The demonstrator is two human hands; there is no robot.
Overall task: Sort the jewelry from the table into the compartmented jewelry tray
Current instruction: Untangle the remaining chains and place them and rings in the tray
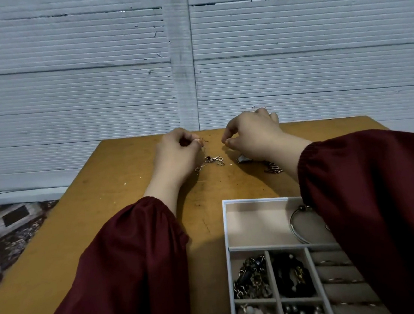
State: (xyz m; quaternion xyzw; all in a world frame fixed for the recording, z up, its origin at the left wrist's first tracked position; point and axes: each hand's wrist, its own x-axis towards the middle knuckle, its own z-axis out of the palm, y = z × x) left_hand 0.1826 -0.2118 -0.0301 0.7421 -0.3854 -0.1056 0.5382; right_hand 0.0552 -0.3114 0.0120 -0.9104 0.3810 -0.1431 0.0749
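Near the far edge of the wooden table [106,215], my left hand [175,154] pinches the top of a thin gold chain [212,161] that trails down onto the tabletop. My right hand [251,133] hovers just right of it with thumb and fingertips pinched together; whether it holds anything is too small to tell. A silver ring-like piece [242,159] and a darker chain bracelet [273,169] lie under my right wrist. The white compartmented jewelry tray [226,230] sits at the near right, holding a silver bangle [298,226], dark chains and beads.
A white ribbed wall [119,77] rises right behind the table's far edge. A patterned rug [12,229] covers the floor at the left. My dark red sleeves [380,204] hide part of the tray's right side, where ring rolls [336,270] show.
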